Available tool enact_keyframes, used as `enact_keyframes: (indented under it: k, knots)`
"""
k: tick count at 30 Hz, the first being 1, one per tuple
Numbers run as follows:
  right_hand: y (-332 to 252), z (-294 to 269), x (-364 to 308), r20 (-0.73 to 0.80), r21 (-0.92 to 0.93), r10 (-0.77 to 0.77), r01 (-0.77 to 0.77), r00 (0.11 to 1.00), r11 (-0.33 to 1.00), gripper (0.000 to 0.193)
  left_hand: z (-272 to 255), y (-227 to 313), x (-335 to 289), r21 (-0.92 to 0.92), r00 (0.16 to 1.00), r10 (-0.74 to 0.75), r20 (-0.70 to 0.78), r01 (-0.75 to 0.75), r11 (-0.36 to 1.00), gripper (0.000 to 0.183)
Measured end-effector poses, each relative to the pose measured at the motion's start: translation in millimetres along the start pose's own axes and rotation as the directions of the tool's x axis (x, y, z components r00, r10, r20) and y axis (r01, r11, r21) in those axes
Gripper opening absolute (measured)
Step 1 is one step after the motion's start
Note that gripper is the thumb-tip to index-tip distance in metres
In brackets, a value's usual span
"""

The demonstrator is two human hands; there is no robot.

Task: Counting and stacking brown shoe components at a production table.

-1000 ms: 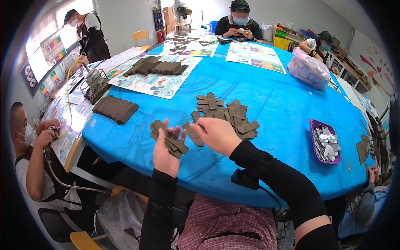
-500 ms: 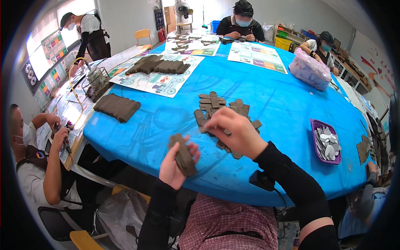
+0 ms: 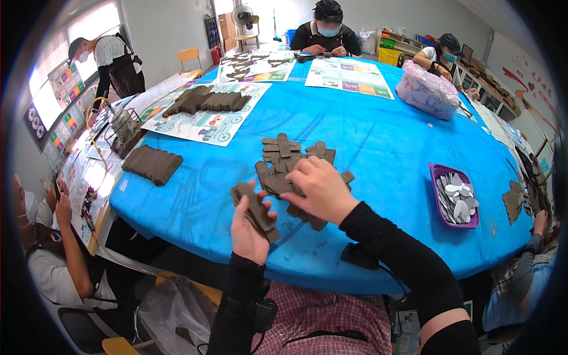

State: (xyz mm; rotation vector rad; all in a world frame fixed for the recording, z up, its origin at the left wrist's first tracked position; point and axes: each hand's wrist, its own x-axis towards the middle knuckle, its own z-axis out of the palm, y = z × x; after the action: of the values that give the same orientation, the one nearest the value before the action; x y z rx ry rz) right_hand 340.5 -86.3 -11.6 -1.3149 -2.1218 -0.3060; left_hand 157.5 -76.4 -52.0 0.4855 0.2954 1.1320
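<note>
My left hand point(image 3: 249, 234) is wrapped around a small stack of flat brown strips point(image 3: 258, 214), held tilted over the table's near edge. To its right, my right hand point(image 3: 319, 188) is bent over a loose pile of the same round-ended brown strips point(image 3: 283, 144). Its thumb and fingertips close on a brown strip point(image 3: 273, 183) at the pile's near left side. The hand hides part of the pile, and the exact grip is partly covered.
The table has a blue cover point(image 3: 367, 142). Stacked brown pieces point(image 3: 152, 165) lie left, with another stack point(image 3: 207, 100) on a printed sheet beyond. A purple tray point(image 3: 434, 189) of grey ovals and a pink bag point(image 3: 427, 89) stand right. Several people work around.
My right hand has come down from above onto the pile and its fingers have moved in on a strip. My left hand keeps its stack. The view has shifted slightly.
</note>
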Motion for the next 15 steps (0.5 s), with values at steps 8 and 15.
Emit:
enact_keyframes:
  k: [8, 15]
  knots:
    - [9, 23, 12, 0.175, -0.169, 0.025, 0.005, 0.984, 0.986, 0.02, -14, -2, 3, -0.115, 0.999, 0.017, -0.052, -0.023, 0.993, 0.041]
    - [11, 2, 19, -0.147, 0.068, 0.14, -0.131, 0.979, 0.989, 0.013, -16, -6, 0, -0.112, 1.0, 0.001, -0.007, -0.001, 0.994, 0.039]
